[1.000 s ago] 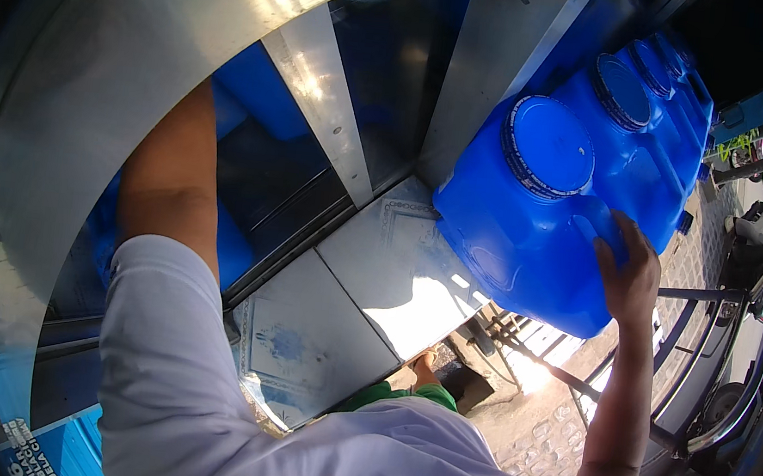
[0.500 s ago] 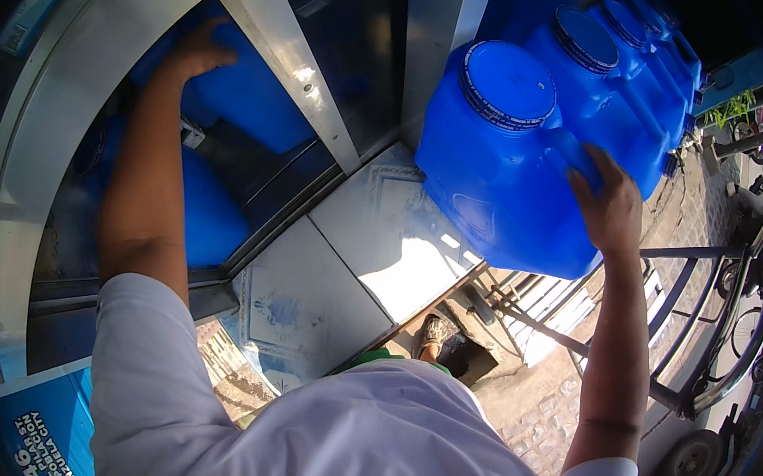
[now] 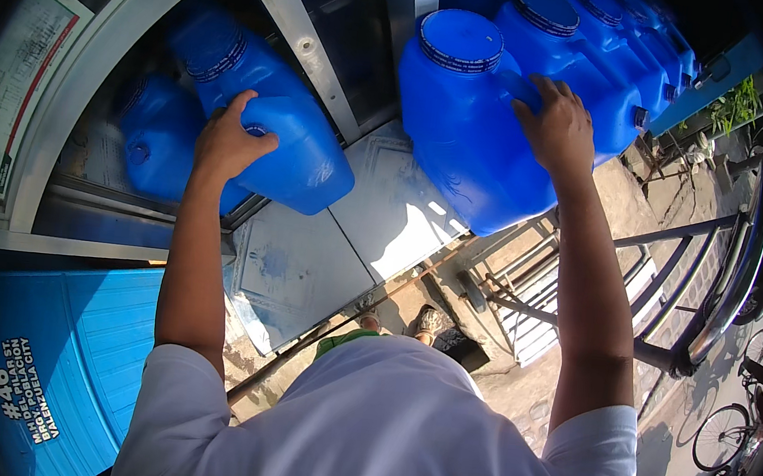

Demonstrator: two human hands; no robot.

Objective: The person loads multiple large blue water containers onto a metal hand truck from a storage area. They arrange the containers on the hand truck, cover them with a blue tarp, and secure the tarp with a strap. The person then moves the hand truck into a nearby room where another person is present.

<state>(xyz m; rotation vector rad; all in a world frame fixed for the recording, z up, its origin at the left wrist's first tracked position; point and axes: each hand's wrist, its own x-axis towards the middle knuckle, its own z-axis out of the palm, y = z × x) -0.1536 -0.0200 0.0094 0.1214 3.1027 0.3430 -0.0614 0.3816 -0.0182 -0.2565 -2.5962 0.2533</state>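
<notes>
My left hand (image 3: 229, 143) is closed on the handle of a blue water jug (image 3: 314, 171). That jug is tilted, with its capped neck still inside the metal-framed opening and its base out over the tiled ledge. My right hand (image 3: 562, 127) grips the handle of another blue jug (image 3: 453, 134) with a wide round lid, which stands on the ledge at the right. A third blue jug (image 3: 157, 145) sits inside the opening, left of the tilted one and partly hidden by it.
More blue jugs (image 3: 595, 61) line up behind the right one. The tiled ledge (image 3: 294, 275) lies below, beside a metal window frame (image 3: 304, 44). At the right are a metal-railed cart (image 3: 722, 274) and a bicycle (image 3: 721, 436). A bright blue panel (image 3: 103, 320) fills the lower left.
My left hand has drawn the tilted jug out of the opening toward the ledge. My right hand stays on its jug's handle. The whole view has shifted.
</notes>
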